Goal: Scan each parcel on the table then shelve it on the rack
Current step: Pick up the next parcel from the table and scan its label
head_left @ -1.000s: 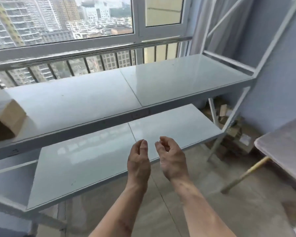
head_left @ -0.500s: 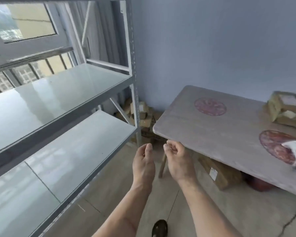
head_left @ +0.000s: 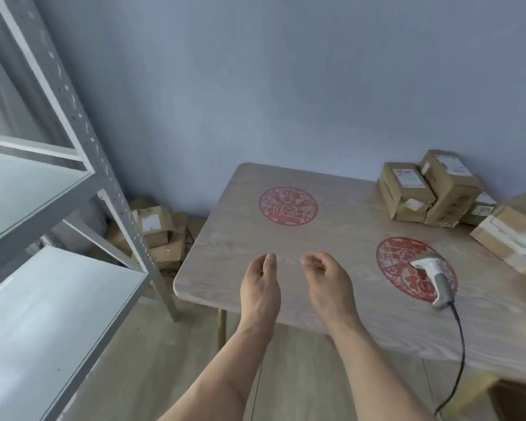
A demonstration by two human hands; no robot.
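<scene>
View swung from rack (head_left: 128, 214) to table (head_left: 331, 238) — hands (head_left: 260, 288) still empty.

A grey metal shelving rack (head_left: 58, 183) stands left of the pale wood-grain table (head_left: 331, 235); brown cardboard parcels (head_left: 428, 189) sit at its far right, a white handheld scanner (head_left: 434, 275) nearer.

Two bare forearms enter from 6 o'clock, no sleeves, watch or gloves visible. Left hand (head_left: 260, 288) and right hand (head_left: 328, 284): no rings seen, nails short.
</scene>
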